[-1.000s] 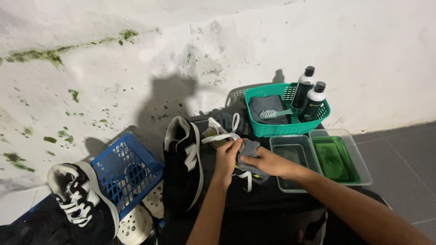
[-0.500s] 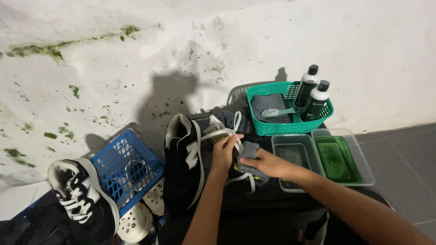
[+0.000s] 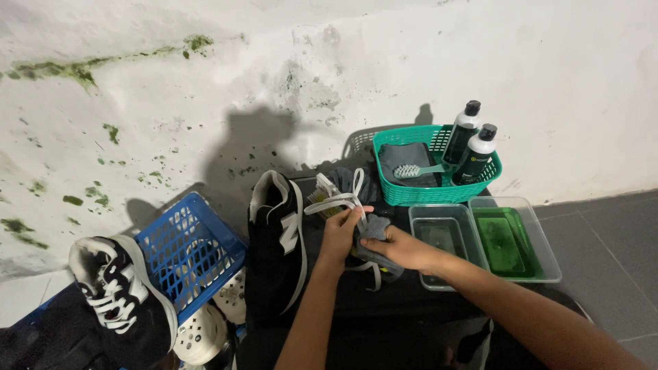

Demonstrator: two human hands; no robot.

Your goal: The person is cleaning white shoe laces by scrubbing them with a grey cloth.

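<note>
Our left-hand fingertips were pinched on the white shoelace, lifting its loop off the black table. The fingers of our right hand were curled and pressed around a grey cloth, wrapped about the lace just below the left hand. Against half a second and a full second before, we had hardly changed our grip: both hands sat in the same spot just right of the black sneaker, the lace loop arched a little differently toward the basket, and the cloth stayed bunched in the same fist. We took that to mean the wiping of the lace was in mid-course, a slow pull through the cloth and no new step begun.

Outward from the hands, a free end of the lace hung off below our right wrist. To the right stood two clear trays, the nearer clear tray with clear liquid and the green tray with green liquid. Behind them the teal basket held a folded grey cloth, a brush and two bottles with dark caps. To the left, a blue basket leaned against the stained wall, with a second sneaker and a white clog beside it.
</note>
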